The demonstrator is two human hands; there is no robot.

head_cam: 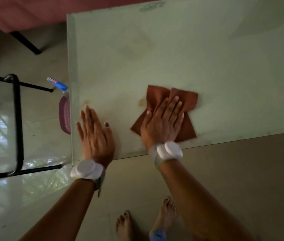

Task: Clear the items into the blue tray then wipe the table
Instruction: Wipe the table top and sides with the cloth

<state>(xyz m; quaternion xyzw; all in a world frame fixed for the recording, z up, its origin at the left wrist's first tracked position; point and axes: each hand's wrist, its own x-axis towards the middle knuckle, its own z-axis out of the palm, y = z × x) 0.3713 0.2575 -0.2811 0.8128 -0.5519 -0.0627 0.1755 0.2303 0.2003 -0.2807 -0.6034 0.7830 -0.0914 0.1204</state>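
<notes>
Desk (190,49) is looking cleared; you're wiping, right hand (162,122) pressing cloth (188,100) flat, left hand (94,134) resting open. Stains remaining.

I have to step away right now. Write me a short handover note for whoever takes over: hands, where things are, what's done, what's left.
Left hand: flat, fingers straight, resting on the glass table near its left corner, holding nothing.
Right hand: pressed flat on the brown cloth, which lies crumpled on the table near the front edge.
Spray bottle: off the table's left edge, beside a purple mesh item.
Blue tray: not in view.
Done: no loose items show on the visible tabletop; wiping is under way.
Left: faint stains show near the cloth's left edge and toward the middle of the table; wipe those and the far side.
</notes>
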